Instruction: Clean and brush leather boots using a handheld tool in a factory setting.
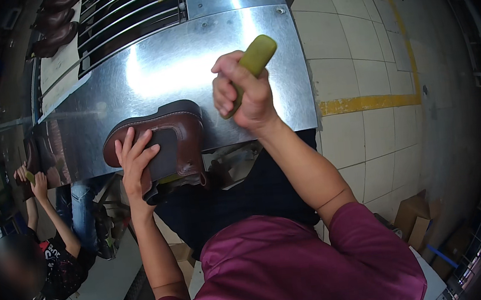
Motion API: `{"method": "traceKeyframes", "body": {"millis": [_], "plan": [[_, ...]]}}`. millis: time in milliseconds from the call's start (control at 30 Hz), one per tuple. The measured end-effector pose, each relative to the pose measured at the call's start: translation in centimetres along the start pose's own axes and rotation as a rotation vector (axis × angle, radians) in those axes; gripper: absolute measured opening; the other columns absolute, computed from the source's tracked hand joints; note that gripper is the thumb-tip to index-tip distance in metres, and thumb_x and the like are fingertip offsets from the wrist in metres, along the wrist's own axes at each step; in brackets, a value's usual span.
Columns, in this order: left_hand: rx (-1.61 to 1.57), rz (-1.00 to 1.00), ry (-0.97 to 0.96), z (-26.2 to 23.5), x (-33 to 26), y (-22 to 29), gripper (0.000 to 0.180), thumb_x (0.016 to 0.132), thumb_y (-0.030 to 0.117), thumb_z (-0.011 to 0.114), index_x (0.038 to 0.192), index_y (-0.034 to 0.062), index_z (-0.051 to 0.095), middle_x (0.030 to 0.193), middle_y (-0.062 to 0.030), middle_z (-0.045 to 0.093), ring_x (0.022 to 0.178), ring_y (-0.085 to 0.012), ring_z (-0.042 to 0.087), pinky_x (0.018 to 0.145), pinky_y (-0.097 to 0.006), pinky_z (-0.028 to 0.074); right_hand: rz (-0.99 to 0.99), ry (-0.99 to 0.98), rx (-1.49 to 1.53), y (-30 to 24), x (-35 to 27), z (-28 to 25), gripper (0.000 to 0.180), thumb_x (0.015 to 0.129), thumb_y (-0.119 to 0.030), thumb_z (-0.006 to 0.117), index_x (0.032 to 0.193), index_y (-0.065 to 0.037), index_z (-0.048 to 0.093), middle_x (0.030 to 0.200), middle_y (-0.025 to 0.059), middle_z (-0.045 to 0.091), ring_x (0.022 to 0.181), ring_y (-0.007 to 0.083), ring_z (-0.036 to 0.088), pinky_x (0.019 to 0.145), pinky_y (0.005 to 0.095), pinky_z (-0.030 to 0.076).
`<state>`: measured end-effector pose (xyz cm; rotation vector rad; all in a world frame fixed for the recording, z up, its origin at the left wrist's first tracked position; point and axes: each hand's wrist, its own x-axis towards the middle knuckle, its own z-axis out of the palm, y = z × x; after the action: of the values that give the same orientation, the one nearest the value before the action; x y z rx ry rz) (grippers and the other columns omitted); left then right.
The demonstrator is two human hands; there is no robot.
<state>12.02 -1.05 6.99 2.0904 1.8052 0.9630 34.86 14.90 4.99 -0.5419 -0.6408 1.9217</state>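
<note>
A brown leather ankle boot (188, 133) with a dark elastic side panel lies on its side at the near edge of the metal table (184, 56). Its black sole faces away from me and its toe points left, while the shaft hangs over the edge. My left hand (134, 164) holds the boot, its fingers laid across the upper near the toe. To the right of the boot, my right hand (246, 88) is raised above the metal surface. Its fingers are wrapped round a green oblong block (260, 54), apart from the boot.
Metal rollers (129, 15) run along the far left of the table, beside several brown shoes (56, 37). At left, a co-worker (58, 257) holds a small yellow-green piece near another boot. Cardboard boxes (415, 222) stand on the tiled floor at right.
</note>
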Motion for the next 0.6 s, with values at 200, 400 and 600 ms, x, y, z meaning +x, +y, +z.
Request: {"method": "traceKeyframes", "body": {"millis": [200,400,600], "plan": [[-0.038,-0.048,-0.033,-0.7,0.4,-0.9,0.046,0.085,0.043,0.075,0.118,0.0114,0.07,0.138,-0.011,0.065,0.144,-0.0379,0.046,0.124,-0.057,0.013,0.051,-0.052,0.199,2.5,2.1,1.1,0.024,0.1,-0.027,0.064,0.091,-0.005,0.059,0.056,0.0013,0.042,0.043,0.0125,0.042,0.04,0.0289,0.035],[-0.066,-0.078,-0.024,-0.7,0.9,-0.9,0.046,0.083,0.042,0.076,0.116,0.0115,0.07,0.135,-0.0109,0.067,0.142,-0.0373,0.049,0.124,-0.057,0.015,0.119,-0.017,0.169,3.4,3.4,1.6,0.021,0.1,-0.027,0.061,0.092,-0.007,0.059,0.056,0.0007,0.041,0.042,0.0122,0.04,0.039,0.0286,0.035],[-0.063,-0.069,0.01,-0.4,0.8,-0.5,0.037,0.079,0.026,0.076,0.113,0.0131,0.072,0.131,-0.0087,0.07,0.14,-0.0361,0.052,0.123,-0.057,0.017,0.148,-0.054,0.127,3.7,5.3,3.5,0.02,0.1,-0.024,0.062,0.092,-0.007,0.058,0.056,-0.0007,0.04,0.041,0.0104,0.038,0.037,0.0267,0.032]]}}
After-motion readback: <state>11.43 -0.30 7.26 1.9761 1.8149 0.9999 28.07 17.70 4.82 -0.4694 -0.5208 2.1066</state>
